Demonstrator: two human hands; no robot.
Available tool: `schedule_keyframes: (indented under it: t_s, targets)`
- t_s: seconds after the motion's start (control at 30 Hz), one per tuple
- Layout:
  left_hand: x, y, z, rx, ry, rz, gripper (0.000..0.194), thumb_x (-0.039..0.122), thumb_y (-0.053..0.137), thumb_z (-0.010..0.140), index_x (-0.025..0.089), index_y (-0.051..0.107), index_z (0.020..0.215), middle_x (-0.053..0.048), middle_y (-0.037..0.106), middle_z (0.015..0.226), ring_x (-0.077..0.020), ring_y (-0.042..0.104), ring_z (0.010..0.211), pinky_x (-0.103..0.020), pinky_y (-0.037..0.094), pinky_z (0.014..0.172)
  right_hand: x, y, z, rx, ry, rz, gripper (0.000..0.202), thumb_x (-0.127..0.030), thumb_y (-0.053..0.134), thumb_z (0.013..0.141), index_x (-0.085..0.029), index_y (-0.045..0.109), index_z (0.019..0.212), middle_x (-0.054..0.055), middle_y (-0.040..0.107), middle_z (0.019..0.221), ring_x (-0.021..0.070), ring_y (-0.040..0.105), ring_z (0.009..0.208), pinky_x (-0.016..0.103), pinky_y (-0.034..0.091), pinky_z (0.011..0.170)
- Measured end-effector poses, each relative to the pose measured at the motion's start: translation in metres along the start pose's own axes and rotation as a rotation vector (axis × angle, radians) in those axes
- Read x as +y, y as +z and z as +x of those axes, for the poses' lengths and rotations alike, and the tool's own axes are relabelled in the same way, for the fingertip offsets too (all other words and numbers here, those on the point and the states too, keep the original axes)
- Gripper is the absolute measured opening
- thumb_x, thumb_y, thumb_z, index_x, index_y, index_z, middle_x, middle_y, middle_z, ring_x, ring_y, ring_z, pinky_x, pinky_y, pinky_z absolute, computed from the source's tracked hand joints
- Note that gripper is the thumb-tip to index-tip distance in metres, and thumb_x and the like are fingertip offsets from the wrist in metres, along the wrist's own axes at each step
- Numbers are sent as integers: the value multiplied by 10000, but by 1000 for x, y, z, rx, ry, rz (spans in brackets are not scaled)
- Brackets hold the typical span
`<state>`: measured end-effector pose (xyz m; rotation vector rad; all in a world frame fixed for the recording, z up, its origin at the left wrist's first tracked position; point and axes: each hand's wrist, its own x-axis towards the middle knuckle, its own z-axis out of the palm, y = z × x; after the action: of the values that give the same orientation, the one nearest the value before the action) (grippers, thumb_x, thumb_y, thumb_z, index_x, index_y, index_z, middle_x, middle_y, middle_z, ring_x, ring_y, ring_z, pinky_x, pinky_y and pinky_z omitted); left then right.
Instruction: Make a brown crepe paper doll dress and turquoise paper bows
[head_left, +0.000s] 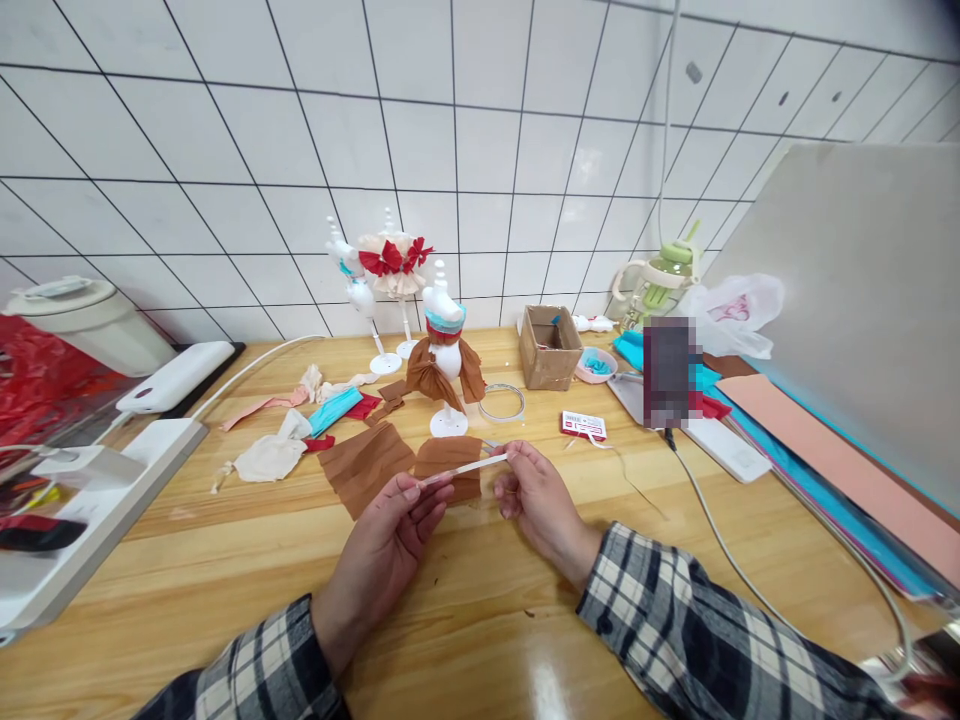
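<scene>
A thin white strip (480, 464) is stretched between my two hands above the wooden table. My left hand (397, 530) pinches its left end, and my right hand (536, 495) pinches the other end between thumb and finger. Beneath and behind the strip lie two pieces of brown crepe paper (367, 465). Just beyond them stands a small white mannequin (448, 360) on a round base, with brown paper at its sides and blue and red bands around its upper part.
Two more mannequins (362, 298) stand by the tiled wall. Paper scraps (274, 455) lie left, near a power strip (112, 520). A wire ring (502, 402), a cardboard box (550, 362), a red-and-white packet (583, 427), a cable and coloured sheets (847, 450) sit centre to right.
</scene>
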<state>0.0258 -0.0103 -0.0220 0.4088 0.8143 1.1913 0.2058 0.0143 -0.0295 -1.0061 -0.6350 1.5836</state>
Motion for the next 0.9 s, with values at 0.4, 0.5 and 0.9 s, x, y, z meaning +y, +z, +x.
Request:
schedule_keyframes:
  t_s: [0.4, 0.5, 0.9]
  targets:
    - [3, -2, 2, 5, 15, 16, 90, 129, 617, 797, 186, 547, 799, -37, 742, 953, -139, 697, 895, -196, 554, 744, -13, -8, 6, -43, -54, 110, 269, -332, 692, 733, -199, 468, 797, 25, 676, 969, 99, 664, 665, 180, 520, 518]
    - [-1, -2, 2, -65, 5, 2, 84, 167, 629, 799, 183, 547, 795, -49, 739, 968, -159, 681, 950, -254, 531, 845, -22, -9, 11, 4, -272, -11, 237, -330, 655, 771, -205, 455, 792, 32, 687, 951, 137, 684, 798, 217, 545, 624]
    - [-6, 5, -1, -257, -66, 3, 59, 122, 585, 811, 166, 563, 779, -82, 728, 957, -180, 660, 969, -279, 492, 838, -118, -40, 115, 341, -879, -499, 172, -379, 462, 833, -215, 442, 881, 50, 679, 843, 158, 648, 716, 261, 480, 588]
